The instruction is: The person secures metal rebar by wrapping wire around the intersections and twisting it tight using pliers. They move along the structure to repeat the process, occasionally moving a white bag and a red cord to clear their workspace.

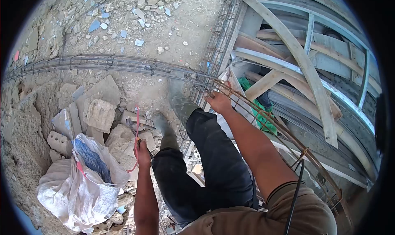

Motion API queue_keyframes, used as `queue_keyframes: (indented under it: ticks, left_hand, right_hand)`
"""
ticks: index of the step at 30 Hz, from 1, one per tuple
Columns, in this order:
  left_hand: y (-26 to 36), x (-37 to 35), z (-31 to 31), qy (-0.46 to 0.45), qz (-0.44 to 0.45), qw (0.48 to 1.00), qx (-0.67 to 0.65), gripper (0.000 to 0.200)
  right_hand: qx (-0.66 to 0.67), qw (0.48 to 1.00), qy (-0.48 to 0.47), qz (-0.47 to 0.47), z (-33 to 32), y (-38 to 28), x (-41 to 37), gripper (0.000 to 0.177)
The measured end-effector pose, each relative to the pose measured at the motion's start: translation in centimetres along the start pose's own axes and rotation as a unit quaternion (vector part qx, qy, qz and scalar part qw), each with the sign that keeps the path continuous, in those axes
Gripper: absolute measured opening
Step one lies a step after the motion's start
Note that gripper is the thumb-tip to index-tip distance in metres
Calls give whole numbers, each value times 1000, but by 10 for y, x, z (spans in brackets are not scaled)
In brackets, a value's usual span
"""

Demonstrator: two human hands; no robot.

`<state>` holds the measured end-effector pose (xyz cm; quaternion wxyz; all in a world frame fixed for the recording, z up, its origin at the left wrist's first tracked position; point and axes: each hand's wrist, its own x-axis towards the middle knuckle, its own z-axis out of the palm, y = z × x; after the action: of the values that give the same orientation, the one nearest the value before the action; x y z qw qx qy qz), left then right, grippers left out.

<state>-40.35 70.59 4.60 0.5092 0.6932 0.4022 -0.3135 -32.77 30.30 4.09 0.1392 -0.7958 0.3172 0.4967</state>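
My left hand (142, 153) is closed around a pair of pliers (134, 130) with dark handles, whose jaws point away from me. A pink strip (136, 161) dangles alongside the pliers and the hand. My right hand (219, 102) is closed on a steel rebar cage (263, 111), with its thumb and fingers at the bars. Right by this hand, a long horizontal rebar cage (123, 63) from the left meets another cage (216, 41) running away from me. My boots (181, 101) stand beneath the crossing bars.
A white woven sack (80, 194) with a blue patch sits at the left among broken blocks (98, 113). Rubble (140, 12) covers the ground ahead. Curved wooden boards (302, 66) and metal frames (310, 33) pile up on the right, beside a green cloth (261, 115).
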Motion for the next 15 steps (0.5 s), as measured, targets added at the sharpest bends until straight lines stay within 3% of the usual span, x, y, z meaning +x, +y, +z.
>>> queue_keyframes:
  ticks: [2, 4, 5, 8, 9, 10, 12, 15]
  left_hand:
    - [0, 16, 6, 30, 15, 999, -3, 28]
    - [14, 20, 2, -35, 13, 998, 58, 41]
    - [17, 26, 8, -19, 52, 996, 70, 48]
    - [46, 19, 17, -34, 39, 997, 63, 51]
    - [59, 10, 22, -7, 47, 997, 60, 49]
    - [71, -2, 18, -55, 41, 998, 1, 44]
    - [77, -19, 17, -53, 119, 990, -61, 37]
    - [77, -36, 5, -90, 107, 990, -36, 34]
  right_hand:
    - [14, 1000, -12, -12, -6, -3, 10, 69]
    - [34, 999, -27, 25, -5, -7, 5, 69]
    - [32, 999, -16, 16, -15, -9, 14, 69]
    - [11, 999, -34, -36, 6, 9, 4, 69]
    - [2, 999, -11, -40, 0, 3, -7, 70]
    - [11, 999, -8, -46, -1, -1, -15, 70]
    - [-5, 998, 8, -55, -3, -5, -11, 70]
    - [34, 996, 42, -77, 6, 5, -5, 69]
